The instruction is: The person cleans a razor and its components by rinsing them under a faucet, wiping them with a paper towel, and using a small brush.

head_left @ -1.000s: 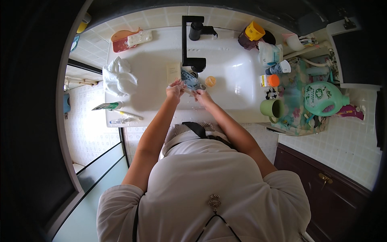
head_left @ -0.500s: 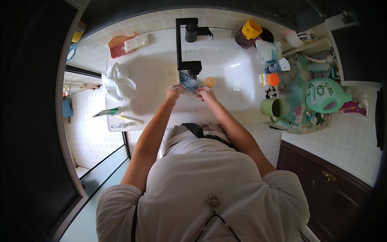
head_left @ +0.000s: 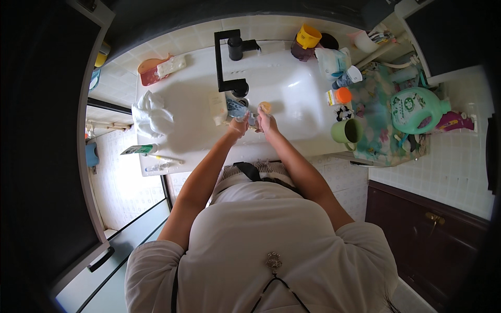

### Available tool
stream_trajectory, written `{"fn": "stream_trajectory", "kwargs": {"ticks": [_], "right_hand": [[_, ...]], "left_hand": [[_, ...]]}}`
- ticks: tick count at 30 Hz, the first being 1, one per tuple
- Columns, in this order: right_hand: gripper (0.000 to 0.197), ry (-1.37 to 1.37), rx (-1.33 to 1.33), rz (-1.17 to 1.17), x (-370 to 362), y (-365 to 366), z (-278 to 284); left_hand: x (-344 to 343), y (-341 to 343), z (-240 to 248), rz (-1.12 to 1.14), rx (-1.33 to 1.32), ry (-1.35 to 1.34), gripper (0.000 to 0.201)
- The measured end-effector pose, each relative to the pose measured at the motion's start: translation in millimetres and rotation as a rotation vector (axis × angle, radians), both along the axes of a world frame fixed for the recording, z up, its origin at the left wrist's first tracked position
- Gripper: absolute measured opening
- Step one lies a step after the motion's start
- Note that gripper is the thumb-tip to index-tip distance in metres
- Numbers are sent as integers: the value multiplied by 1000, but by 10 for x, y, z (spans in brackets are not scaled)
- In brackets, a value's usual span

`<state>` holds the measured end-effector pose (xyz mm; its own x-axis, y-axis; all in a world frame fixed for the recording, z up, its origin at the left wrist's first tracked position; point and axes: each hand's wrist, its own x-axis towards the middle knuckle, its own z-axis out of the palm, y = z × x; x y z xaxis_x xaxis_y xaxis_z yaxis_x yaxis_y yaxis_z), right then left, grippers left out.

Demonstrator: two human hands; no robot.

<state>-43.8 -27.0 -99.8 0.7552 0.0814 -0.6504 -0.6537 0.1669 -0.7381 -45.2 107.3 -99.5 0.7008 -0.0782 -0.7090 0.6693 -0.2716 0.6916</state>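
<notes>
Person at a white sink (head_left: 182, 99), both hands in it, near side. Left hand (head_left: 239, 127) and right hand (head_left: 267, 123) close together, fingers closed on the near end of a patterned blue cloth (head_left: 236, 108). The rest of the cloth lies in the sink just ahead of the hands. Fingers are small from where I'm standing and the near end is bunched, so I can't make out each finger's exact hold.

Pale flat packet (head_left: 216, 108) in the sink, just beside the cloth, ahead and left of the left hand. Small orange disc (head_left: 265, 106) right at the right hand's fingertips; can't tell if touching. Black faucet (head_left: 224, 62) beyond the hands, its spout end near the cloth.

Well left of the hands, on the rim: crumpled white cloth (head_left: 152, 116), green-and-white tube (head_left: 138, 149). Farther ahead on that side, pink dish (head_left: 148, 77) with a white block (head_left: 171, 65). Well right: green mug (head_left: 347, 132), orange-capped bottle (head_left: 343, 95), then green jug (head_left: 417, 111).
</notes>
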Motion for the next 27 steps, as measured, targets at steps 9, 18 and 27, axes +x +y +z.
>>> {"fn": "stream_trajectory", "kwargs": {"ticks": [9, 18, 27], "right_hand": [[15, -265, 9, -110, -80, -296, 105], [20, -374, 781, -264, 193, -816, 610], [35, -398, 1172, -260, 408, -1178, 1631]], "left_hand": [[118, -434, -69, -16, -71, -310, 29], [359, -1086, 893, 105, -620, -150, 30], [616, -1685, 1411, 334, -896, -204, 22]]}}
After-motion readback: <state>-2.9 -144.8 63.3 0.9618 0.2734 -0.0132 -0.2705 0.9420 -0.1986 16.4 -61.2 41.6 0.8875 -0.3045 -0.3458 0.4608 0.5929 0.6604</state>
